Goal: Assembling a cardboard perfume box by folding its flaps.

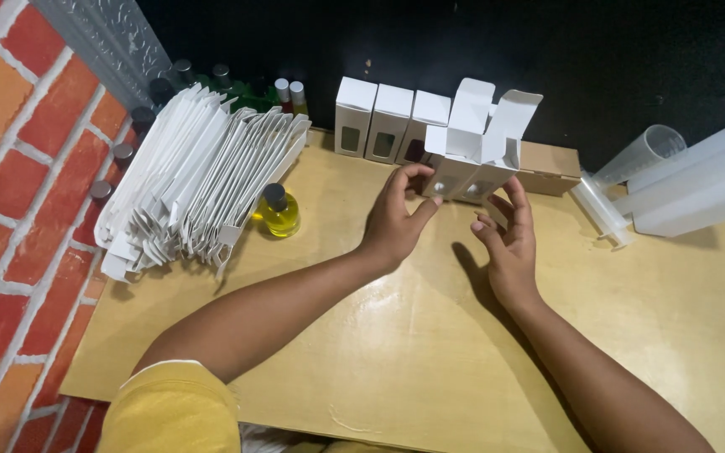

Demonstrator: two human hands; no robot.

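Head view, looking down at a pale wooden desk (396, 352) set against a black wall, with red brick on my left. Along the desk's left side lies a long leaning stack of flattened white cartons (199, 180). Just beside its near end stands a small round bottle of yellow liquid (279, 210) with a dark cap. More small capped bottles (287, 91) line the back corner behind the stack. At the back edge stand three closed white boxes (389, 122) with little windows, side by side. To the right lie a flat brown box (551, 168), a clear plastic syringe (599, 208) and frosted plastic containers (698, 180).

Two open white boxes (473, 155), top flaps raised, stand tilted next to the closed row. My left hand (396, 220) grips the left one, thumb and fingers curled on its lower front. My right hand (509, 235) is spread loosely, fingertips touching the bottom of the right one.
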